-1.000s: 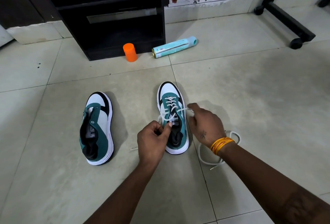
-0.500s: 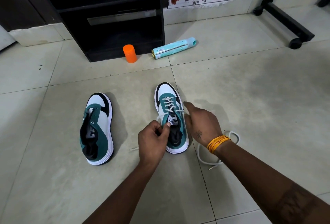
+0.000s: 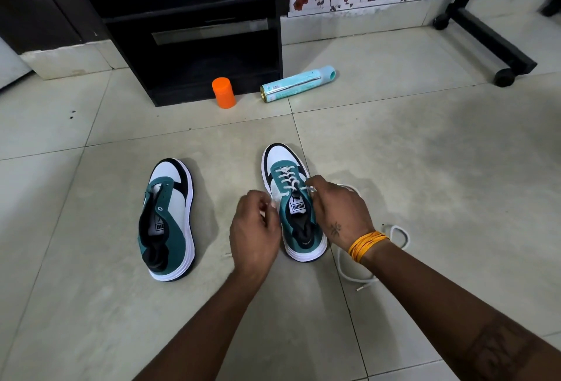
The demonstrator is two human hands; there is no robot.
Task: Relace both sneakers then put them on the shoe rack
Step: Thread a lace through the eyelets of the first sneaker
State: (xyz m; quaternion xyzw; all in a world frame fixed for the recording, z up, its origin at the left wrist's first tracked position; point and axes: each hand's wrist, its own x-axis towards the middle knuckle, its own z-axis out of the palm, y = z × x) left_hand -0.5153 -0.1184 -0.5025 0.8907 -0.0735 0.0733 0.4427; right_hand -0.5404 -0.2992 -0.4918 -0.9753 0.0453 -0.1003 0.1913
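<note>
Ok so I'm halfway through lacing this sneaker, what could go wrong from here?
1. The loose lace lies coiled on the floor beside your right hand; it may be the other shoe's, and your wrist could drag or tangle it.
2. The left hand and the right each pinch a lace end of the laced sneaker; uneven pulls could leave one end short.
3. The unlaced sneaker still needs lacing before racking.

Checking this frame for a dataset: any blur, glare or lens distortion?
Head view: wide-angle bending curves the floor tile lines; left hand slightly motion-blurred, laced sneaker sharp; soft shadow beside the unlaced sneaker; no strong glare.
</note>
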